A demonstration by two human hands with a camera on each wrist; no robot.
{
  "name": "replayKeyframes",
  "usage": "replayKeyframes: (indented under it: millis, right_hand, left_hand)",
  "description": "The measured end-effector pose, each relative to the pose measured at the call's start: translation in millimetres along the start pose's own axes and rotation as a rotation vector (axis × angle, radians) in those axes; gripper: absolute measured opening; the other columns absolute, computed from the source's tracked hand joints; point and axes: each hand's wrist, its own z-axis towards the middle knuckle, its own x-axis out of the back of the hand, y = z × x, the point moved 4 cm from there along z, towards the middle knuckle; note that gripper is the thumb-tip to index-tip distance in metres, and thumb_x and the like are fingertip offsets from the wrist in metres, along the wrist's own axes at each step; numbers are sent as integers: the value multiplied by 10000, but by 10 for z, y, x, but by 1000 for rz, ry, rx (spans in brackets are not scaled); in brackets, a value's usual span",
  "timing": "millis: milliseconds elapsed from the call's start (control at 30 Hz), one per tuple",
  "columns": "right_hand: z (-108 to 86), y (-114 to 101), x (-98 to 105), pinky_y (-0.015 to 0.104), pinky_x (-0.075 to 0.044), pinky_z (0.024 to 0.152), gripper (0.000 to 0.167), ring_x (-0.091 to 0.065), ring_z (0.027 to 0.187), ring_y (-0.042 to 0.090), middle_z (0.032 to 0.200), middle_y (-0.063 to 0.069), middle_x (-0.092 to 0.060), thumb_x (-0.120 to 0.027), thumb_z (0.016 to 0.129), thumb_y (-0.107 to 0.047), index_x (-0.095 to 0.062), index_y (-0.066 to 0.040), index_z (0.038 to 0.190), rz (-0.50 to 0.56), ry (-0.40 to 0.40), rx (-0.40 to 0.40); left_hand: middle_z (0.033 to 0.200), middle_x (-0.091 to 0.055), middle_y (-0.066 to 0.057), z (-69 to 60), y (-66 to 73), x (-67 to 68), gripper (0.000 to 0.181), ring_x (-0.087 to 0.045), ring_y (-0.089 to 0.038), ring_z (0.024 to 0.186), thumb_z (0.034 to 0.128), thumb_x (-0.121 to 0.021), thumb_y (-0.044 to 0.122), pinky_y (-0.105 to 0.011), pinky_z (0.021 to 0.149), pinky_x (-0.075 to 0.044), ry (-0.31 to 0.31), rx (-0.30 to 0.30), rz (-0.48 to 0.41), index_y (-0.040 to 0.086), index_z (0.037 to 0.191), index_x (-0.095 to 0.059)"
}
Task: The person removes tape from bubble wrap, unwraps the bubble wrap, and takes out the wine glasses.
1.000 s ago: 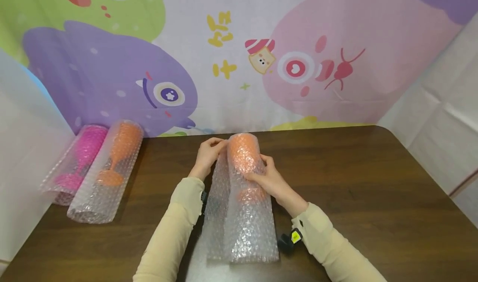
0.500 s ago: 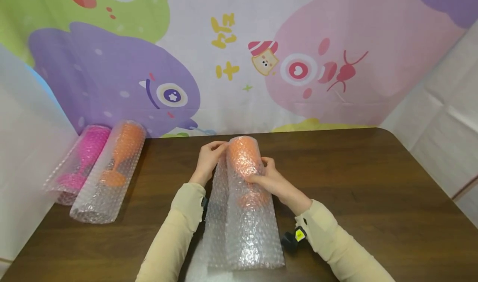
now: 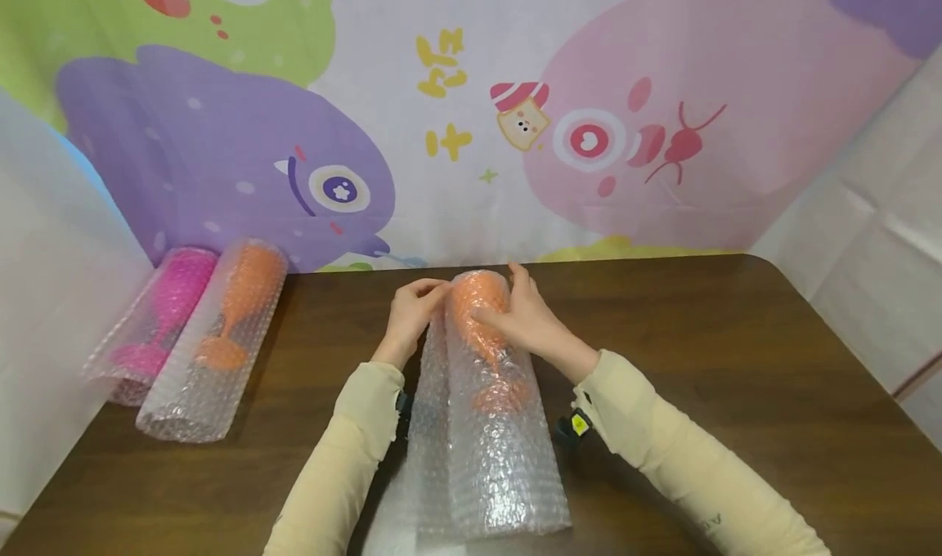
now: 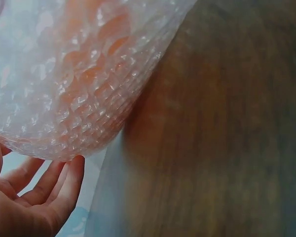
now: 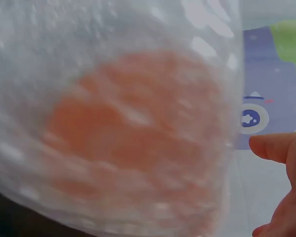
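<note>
In the head view, an orange goblet [image 3: 483, 302] lies inside clear bubble wrap [image 3: 500, 474] rolled around it, its bowl towards the back of the table. My left hand [image 3: 410, 315] pinches the wrap's loose flap at the far left corner; the left wrist view shows those fingertips [image 4: 76, 168] at the wrap's edge. My right hand [image 3: 536, 317] is at the roll's upper right side, thumb extended over the goblet's bowl. From the right wrist, the thumb [image 5: 271, 147] looks straight and apart from the wrap, with the other fingers mostly out of frame.
At the table's left stand two bubble-wrapped goblets side by side, a pink one [image 3: 172, 294] and an orange one [image 3: 246, 294]. A cartoon-printed cloth [image 3: 456, 212] hangs behind the brown wooden table [image 3: 699, 360]. White walls flank both sides.
My right hand has slid up the roll towards its far end, and its thumb has straightened. My left hand keeps its pinch at the far corner.
</note>
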Motion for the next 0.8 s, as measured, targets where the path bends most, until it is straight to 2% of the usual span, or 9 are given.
replayKeyframes:
  millis: [167, 300, 400, 600, 800]
  right_hand:
    - [81, -155, 35, 526, -256, 1049, 913, -165, 1348, 382, 1481, 202, -144, -614, 845, -357, -5, -46, 1451, -150, -46, 58]
    - [137, -230, 30, 529, -244, 1054, 792, -171, 1340, 400, 1470, 184, -209, -606, 857, -328, -161, -21, 1436, -270, -51, 140]
    - [185, -257, 3, 527, -268, 1041, 717, -222, 1319, 402, 1439, 174, -284, -608, 856, -325, -263, -37, 1414, -309, -44, 173]
    - [234, -261, -75, 535, -325, 996, 702, -282, 1279, 411, 1406, 173, -329, -621, 832, -396, -332, -116, 1407, -384, -25, 169]
    - [237, -216, -93, 478, -405, 932, 744, -340, 1222, 364, 1367, 165, -344, -667, 781, -435, -369, -136, 1393, -453, 8, 154]
  left_hand:
    - [1075, -625, -107, -10, 50, -3, 276, -566, -222, 959, 860, -607, 258, -336, 776, -485, -5, -2, 32, 61, 1046, -662]
    - [1064, -631, -94, -23, 69, -4, 282, -567, -215, 949, 853, -613, 283, -319, 741, -492, 7, 2, 77, 81, 1042, -667]
    - [1043, -640, -81, -30, 82, -7, 289, -570, -207, 915, 841, -621, 313, -294, 689, -488, 18, 2, 110, 100, 1029, -673]
    - [998, -663, -73, -40, 129, -2, 277, -577, -201, 859, 813, -637, 322, -267, 630, -469, 49, -5, 149, 111, 985, -692]
    - [990, -671, -60, -30, 174, -35, 269, -585, -201, 902, 800, -653, 324, -290, 680, -479, 53, -7, 181, 121, 970, -701]
